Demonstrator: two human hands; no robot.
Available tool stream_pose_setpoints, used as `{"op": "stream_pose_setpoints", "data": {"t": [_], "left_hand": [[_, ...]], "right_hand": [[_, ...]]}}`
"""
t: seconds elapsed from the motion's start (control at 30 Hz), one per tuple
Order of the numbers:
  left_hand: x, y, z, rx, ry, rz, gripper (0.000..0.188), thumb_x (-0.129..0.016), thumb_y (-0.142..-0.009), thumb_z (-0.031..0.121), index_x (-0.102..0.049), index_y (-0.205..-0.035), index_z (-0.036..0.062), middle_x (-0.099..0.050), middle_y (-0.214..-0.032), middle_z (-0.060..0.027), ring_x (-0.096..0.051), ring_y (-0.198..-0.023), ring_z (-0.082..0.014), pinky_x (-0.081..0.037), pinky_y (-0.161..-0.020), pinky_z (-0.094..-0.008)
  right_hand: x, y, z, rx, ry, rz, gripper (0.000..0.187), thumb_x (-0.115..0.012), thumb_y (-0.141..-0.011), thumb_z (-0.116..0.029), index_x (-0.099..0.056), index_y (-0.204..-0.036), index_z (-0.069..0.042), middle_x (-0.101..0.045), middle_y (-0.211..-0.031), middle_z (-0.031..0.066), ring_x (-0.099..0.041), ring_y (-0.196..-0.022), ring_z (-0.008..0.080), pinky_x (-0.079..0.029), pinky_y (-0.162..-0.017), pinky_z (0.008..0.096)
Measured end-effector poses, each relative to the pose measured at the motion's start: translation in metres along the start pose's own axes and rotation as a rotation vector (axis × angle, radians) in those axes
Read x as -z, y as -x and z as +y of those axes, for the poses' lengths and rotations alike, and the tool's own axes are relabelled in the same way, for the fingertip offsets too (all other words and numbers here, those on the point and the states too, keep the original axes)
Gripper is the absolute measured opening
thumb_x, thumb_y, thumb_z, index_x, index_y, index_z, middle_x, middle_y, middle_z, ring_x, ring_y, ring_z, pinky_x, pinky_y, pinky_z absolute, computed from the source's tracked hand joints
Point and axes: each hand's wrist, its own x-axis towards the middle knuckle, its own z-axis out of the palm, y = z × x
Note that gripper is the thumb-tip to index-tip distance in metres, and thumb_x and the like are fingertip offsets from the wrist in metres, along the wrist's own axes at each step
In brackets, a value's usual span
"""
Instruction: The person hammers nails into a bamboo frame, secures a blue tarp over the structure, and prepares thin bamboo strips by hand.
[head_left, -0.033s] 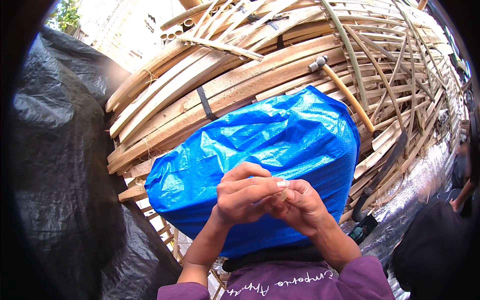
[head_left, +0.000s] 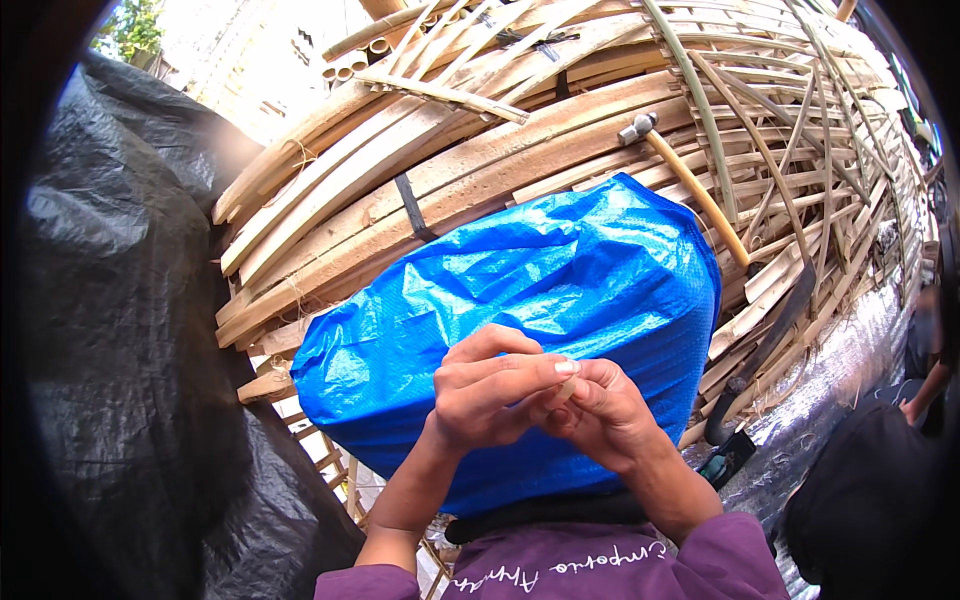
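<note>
My left hand [head_left: 490,388] and my right hand [head_left: 603,408] meet above a blue plastic tarp [head_left: 500,290] that is draped over my lap. Both are closed, thumbs and fingertips pinched together. Between the fingertips shows a small pale tan bit [head_left: 567,390], too small to name. Most of it is hidden by the fingers. The tarp beneath is creased and shiny, and it reaches up to the wooden pieces in front of me.
Ahead lie stacked wooden planks [head_left: 520,150], with split bamboo strips [head_left: 780,110] to the right. A hammer [head_left: 695,185] with a yellowish handle and a dark curved tool [head_left: 780,325] rest on the strips. Black sheeting [head_left: 130,330] hangs at left. Another person [head_left: 860,480] is at lower right.
</note>
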Motion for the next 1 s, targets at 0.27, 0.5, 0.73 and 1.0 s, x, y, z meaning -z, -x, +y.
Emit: {"op": "stream_pose_setpoints", "data": {"t": [0.27, 0.5, 0.73, 1.0], "left_hand": [[-0.002, -0.011, 0.001, 0.314, 0.272, 0.09, 0.022, -0.075, -0.076, -0.005, -0.069, -0.097, -0.0006, -0.071, -0.083, -0.0116, -0.069, -0.076, -0.0185, -0.056, -0.064, -0.0275], [0.03, -0.064, -0.046, 0.347, 0.132, 0.003, 0.02, -0.073, -0.081, -0.007, -0.068, -0.1, -0.0038, -0.07, -0.093, -0.0118, -0.066, -0.088, -0.0149, -0.055, -0.078, -0.0271], [0.05, -0.135, -0.196, 0.411, -0.17, 0.11, 0.015, -0.073, -0.085, 0.011, -0.071, -0.098, 0.0028, -0.073, -0.088, -0.0074, -0.069, -0.082, -0.0126, -0.055, -0.073, -0.0261], [0.024, -0.105, -0.283, 0.368, -0.375, 0.352, 0.012, -0.074, -0.084, 0.016, -0.073, -0.092, 0.0067, -0.073, -0.087, -0.0115, -0.069, -0.079, -0.019, -0.051, -0.072, -0.0332]], "right_hand": [[-0.012, -0.001, -0.02, 0.003, 0.226, -0.052, 0.028, -0.064, -0.094, -0.021, -0.066, -0.11, 0.002, -0.066, -0.091, 0.0078, -0.056, -0.071, 0.0094, -0.045, -0.061, 0.0232], [-0.004, 0.014, -0.078, 0.298, 0.668, 0.076, 0.022, -0.066, -0.089, -0.01, -0.066, -0.108, -0.001, -0.068, -0.092, 0.0075, -0.058, -0.075, 0.0065, -0.047, -0.064, 0.0201], [0.081, -0.022, -0.181, 0.802, 1.639, 0.746, 0.023, -0.068, -0.086, -0.012, -0.064, -0.107, -0.002, -0.065, -0.092, 0.0083, -0.062, -0.085, 0.0195, -0.049, -0.077, 0.0309], [0.13, -0.055, -0.191, 0.732, 2.289, 0.942, 0.043, -0.07, -0.078, -0.016, -0.058, -0.118, -0.007, -0.056, -0.114, 0.0136, -0.053, -0.105, 0.0339, -0.044, -0.092, 0.0435]]}}
